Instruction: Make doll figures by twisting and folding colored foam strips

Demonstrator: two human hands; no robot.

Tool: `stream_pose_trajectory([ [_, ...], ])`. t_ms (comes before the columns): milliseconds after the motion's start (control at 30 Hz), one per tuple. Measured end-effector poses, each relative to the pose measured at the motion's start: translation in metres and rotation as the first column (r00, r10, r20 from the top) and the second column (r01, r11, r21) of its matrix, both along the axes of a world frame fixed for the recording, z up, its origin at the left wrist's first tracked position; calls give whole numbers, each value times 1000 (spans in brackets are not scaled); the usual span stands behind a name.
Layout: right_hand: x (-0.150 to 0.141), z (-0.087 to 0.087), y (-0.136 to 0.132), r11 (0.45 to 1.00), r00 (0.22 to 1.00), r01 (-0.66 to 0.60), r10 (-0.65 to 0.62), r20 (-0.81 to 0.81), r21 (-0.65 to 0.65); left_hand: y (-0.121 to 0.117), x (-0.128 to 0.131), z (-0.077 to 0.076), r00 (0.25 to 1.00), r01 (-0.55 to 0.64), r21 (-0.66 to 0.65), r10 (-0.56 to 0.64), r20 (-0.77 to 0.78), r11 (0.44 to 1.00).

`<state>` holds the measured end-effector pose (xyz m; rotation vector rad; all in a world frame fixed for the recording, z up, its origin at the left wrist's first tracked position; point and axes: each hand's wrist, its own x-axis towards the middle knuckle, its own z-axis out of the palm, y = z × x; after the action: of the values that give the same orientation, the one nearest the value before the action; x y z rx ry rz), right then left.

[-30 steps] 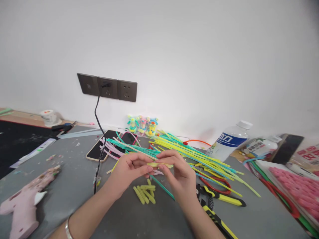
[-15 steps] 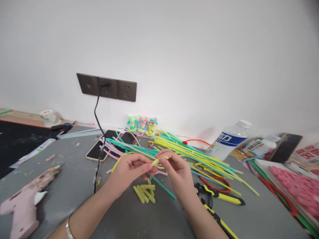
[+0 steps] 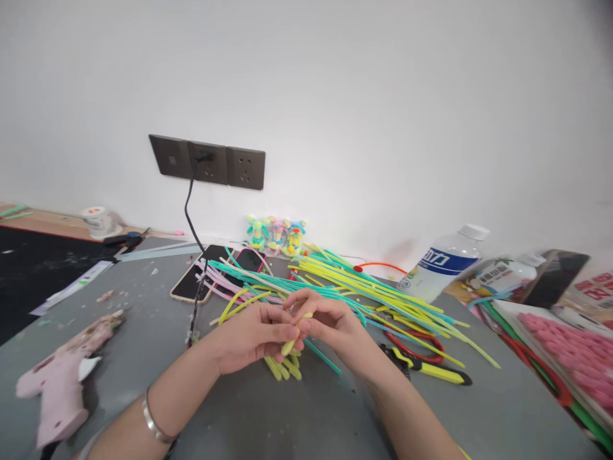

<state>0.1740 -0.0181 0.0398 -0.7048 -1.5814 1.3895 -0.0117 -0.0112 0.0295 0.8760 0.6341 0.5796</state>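
Observation:
My left hand (image 3: pixel 253 335) and my right hand (image 3: pixel 332 322) meet over the grey mat, both with thumb and fingers pinched on one short yellow-green pipe cleaner piece (image 3: pixel 289 346). It stands slanted between the fingertips, which cover its middle. Under my hands lies a small pile of similar short pieces (image 3: pixel 282 370), partly hidden by my left fingers. Behind the hands, long pipe cleaners (image 3: pixel 368 287) in yellow, teal and lilac are spread loosely across the mat.
A pink glue gun (image 3: pixel 60 383) lies at the left; yellow-black pliers (image 3: pixel 433 370) lie at the right. Small fuzzy figures (image 3: pixel 276 236) stand against the wall. Phones (image 3: pixel 218 268) lie under a black cable (image 3: pixel 188 214). A bottle (image 3: pixel 443 265) stands near a pink fuzzy bundle (image 3: pixel 569 351).
My hands have drawn closer together and lower, now partly over the pile. The held piece has turned from nearly level to steeply slanted. The view has shifted slightly.

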Motion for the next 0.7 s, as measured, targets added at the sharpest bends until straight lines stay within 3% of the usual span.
stream_pose_trajectory([
  [333,-3,-1,-1,999,999,43,-44,11,22,0,1,1,997,-82,-37,82,-1,996],
  [433,-3,-1,0,982,989,130,-138,47,139,1,1,3,996,-90,-38,91,22,995],
  [533,-2,0,0,905,956,234,-281,87,355,1,2,3,995,-90,-53,92,39,995],
  [700,0,2,-3,694,865,276,-482,144,665,-1,4,4,991,-113,-37,115,73,993],
])
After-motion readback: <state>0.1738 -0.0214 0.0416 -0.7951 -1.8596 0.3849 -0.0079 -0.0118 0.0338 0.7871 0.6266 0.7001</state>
